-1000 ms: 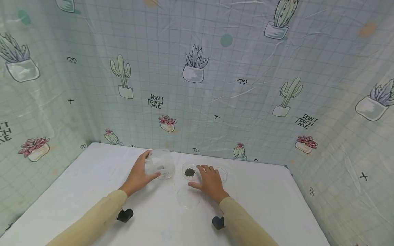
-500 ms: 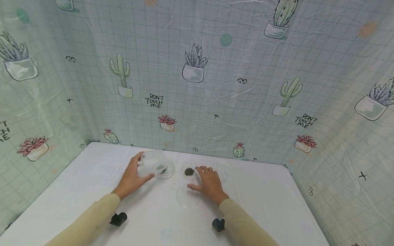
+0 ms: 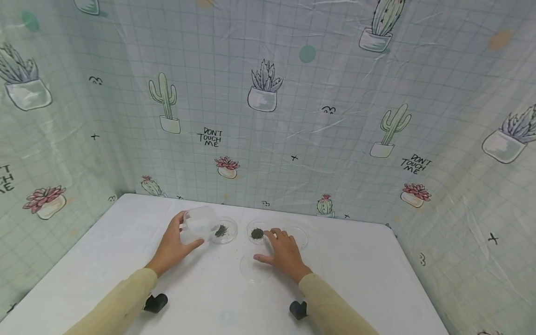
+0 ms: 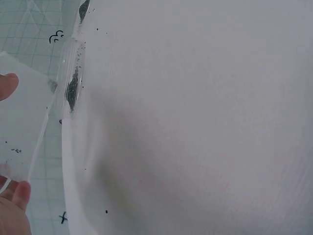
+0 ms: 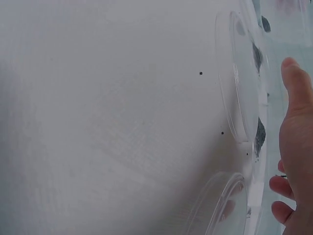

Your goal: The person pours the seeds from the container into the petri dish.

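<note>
My left hand (image 3: pixel 172 247) grips a translucent cup-like container (image 3: pixel 197 224), tilted to the right, its lower edge overlapping a petri dish (image 3: pixel 235 226). Dark granules (image 3: pixel 221 231) lie in that dish. In the left wrist view, some dark grains cling inside the container (image 4: pixel 19 117), and a little clump sits at its corner. To the right, a second petri dish (image 3: pixel 250 226) holds a dark pile of granules (image 3: pixel 257 233). My right hand (image 3: pixel 286 253) hovers beside it with fingers extended, fingertips right at its rim, holding nothing.
A transparent dish or lid (image 3: pixel 307 239) lies behind my right hand; another transparent round lid (image 3: pixel 241 266) lies in front of the middle dish. Stray dark grains (image 5: pixel 201 73) dot the white table (image 3: pixel 217 298). A cactus-print curtain (image 3: pixel 272 139) encloses the back and sides.
My left hand has drawn the container leftward and toward me, off the left dish, uncovering the dark granules there. My right hand has barely shifted.
</note>
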`<state>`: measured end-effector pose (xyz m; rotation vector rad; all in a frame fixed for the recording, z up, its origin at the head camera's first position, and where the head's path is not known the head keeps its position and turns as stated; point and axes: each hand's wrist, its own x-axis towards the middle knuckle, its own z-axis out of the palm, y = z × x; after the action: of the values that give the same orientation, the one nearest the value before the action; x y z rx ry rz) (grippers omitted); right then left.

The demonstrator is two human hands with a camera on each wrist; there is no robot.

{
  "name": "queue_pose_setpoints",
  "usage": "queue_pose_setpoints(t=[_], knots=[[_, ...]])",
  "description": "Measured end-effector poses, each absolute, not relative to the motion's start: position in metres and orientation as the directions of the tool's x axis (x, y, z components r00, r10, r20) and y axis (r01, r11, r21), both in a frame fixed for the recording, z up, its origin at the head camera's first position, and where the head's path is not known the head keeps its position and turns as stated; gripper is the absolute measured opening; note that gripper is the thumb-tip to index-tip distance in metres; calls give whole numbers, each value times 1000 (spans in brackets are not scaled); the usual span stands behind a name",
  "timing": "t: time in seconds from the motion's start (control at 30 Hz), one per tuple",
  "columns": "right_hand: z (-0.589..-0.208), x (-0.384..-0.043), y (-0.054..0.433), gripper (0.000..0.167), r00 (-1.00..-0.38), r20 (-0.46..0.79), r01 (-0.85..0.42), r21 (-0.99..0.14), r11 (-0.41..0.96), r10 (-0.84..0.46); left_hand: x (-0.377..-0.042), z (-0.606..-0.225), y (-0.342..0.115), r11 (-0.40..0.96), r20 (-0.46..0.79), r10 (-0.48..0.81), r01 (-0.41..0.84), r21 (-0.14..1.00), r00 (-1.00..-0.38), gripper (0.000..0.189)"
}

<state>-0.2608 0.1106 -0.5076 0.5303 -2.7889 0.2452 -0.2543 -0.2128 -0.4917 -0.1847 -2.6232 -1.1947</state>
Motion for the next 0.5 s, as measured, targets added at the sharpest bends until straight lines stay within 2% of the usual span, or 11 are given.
queue_pose_setpoints(t=[0.5], knots=[[-509,-251,110,72,-863,284,-475,-180,861,-417,-251,-496,-224,638,222,-18,160,753,-975,102]])
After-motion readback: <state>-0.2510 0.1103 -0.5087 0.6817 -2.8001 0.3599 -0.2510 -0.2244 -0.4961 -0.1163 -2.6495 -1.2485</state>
